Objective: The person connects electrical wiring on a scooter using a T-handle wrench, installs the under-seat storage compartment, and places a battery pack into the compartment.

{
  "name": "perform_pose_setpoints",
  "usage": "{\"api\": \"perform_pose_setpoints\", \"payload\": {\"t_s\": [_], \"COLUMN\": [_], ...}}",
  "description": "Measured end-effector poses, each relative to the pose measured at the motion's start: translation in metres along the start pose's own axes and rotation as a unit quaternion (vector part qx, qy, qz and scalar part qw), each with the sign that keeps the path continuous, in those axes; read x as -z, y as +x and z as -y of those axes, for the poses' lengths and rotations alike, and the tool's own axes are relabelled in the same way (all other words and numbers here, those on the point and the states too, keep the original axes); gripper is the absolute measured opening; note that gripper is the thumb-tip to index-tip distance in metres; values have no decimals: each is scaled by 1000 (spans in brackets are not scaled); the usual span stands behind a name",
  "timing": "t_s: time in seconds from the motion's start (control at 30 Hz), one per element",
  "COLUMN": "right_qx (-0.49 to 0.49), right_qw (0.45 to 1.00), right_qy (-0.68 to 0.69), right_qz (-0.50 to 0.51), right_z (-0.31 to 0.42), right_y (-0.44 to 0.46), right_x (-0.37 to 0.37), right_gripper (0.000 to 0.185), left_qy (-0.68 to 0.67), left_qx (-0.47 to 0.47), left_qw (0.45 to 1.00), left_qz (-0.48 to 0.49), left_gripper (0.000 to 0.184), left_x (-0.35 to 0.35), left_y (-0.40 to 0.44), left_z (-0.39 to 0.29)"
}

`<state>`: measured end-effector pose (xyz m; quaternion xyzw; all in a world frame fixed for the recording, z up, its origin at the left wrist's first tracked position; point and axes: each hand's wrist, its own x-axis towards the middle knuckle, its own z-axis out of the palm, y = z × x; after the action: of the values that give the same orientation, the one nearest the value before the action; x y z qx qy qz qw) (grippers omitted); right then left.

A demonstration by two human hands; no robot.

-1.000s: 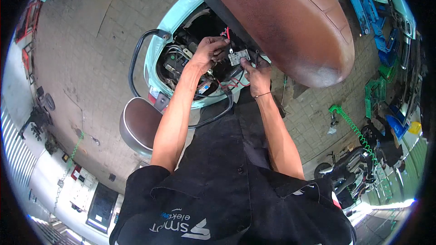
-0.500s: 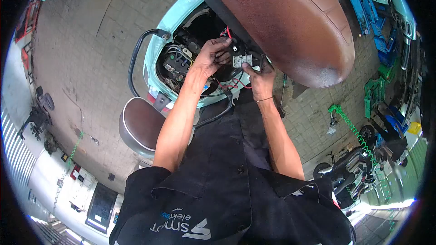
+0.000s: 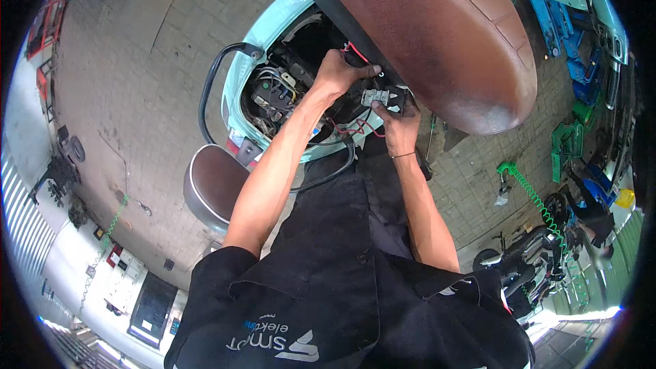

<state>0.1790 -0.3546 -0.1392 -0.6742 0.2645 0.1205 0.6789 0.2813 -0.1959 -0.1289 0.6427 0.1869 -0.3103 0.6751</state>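
Note:
My right hand (image 3: 402, 123) grips a small block-like grey part (image 3: 376, 98) with a black body, thumb pressed on its front. My left hand (image 3: 340, 75) is closed just above it, the thumb stretched toward a small metal ring end (image 3: 381, 74). A red wire (image 3: 358, 52) runs into the left fingertips; the other fingers are partly hidden. Both hands are over the open compartment of a mint-green scooter (image 3: 231, 99), beneath its raised brown seat (image 3: 437, 34). Wiring and a black unit (image 3: 273, 98) lie inside the compartment. Thin red wires (image 3: 359, 126) loop below the right hand.
A black grab rail (image 3: 206, 96) curves round the scooter's left side, near a brown backrest pad (image 3: 217, 181). A green coiled hose (image 3: 529, 188) hangs at right near parked motorbikes (image 3: 529, 260) and a person in dark clothes (image 3: 596, 215). Blue lift stands (image 3: 557, 27) stand upper right.
My left hand has moved right, its thumb now stretched toward the grey part. The right hand has shifted slightly right and down with the grey part, which has turned a little.

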Motion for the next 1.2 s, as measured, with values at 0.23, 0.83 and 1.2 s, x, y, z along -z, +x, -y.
{"api": "perform_pose_setpoints", "payload": {"t_s": [0.23,0.83,1.2], "right_qx": [-39,-15,-40], "right_qw": [998,998,999], "right_qy": [53,-61,-11], "right_qz": [-13,-18,23], "right_z": [4,-27,-19], "right_y": [-5,15,21], "right_x": [-2,-3,-17], "right_gripper": [40,45,54], "left_qy": [135,87,-213], "left_qx": [41,13,58], "left_qw": [988,992,965], "left_qz": [-64,87,143], "left_gripper": [29,16,11], "left_x": [-3,40,38], "left_y": [7,1,-1], "left_z": [20,26,53]}}
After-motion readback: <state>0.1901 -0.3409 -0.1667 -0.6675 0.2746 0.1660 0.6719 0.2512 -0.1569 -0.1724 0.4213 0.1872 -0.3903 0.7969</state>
